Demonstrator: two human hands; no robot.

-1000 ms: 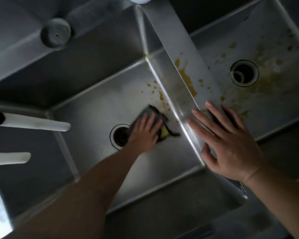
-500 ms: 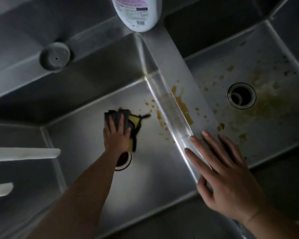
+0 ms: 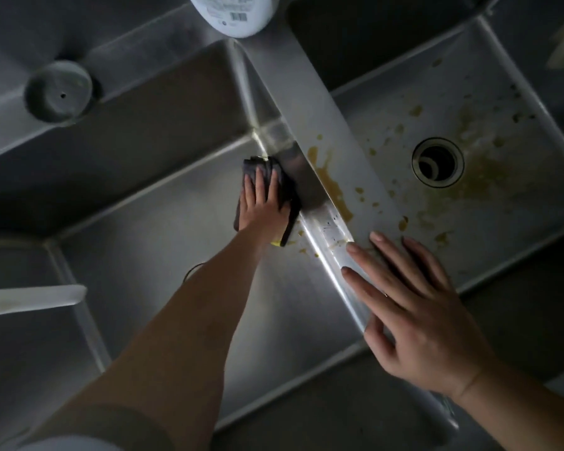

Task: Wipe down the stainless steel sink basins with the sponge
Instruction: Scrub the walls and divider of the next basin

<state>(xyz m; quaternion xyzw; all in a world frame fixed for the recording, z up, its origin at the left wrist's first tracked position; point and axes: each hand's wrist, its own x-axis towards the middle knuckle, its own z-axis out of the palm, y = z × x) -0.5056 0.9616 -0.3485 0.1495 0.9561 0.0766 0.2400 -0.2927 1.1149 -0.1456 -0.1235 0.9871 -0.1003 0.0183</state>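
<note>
My left hand (image 3: 260,206) presses a dark sponge (image 3: 287,187) with a yellow underside against the floor of the left basin (image 3: 163,242), right at the foot of the divider wall. My forearm hides most of that basin's drain. My right hand (image 3: 414,307) lies flat, fingers spread, on top of the divider (image 3: 310,102) between the two basins. Yellow-brown stains run down the divider (image 3: 331,187). The right basin (image 3: 502,242) has the same stains around its drain (image 3: 437,162).
A white bottle (image 3: 235,14) stands at the far end of the divider. A round grey cap (image 3: 59,91) sits on the back ledge at left. A white bar (image 3: 30,299) juts in from the left edge.
My left hand has slid the sponge away from the drain, first toward the basin's far side, then right against the divider wall. My right hand stayed on the divider.
</note>
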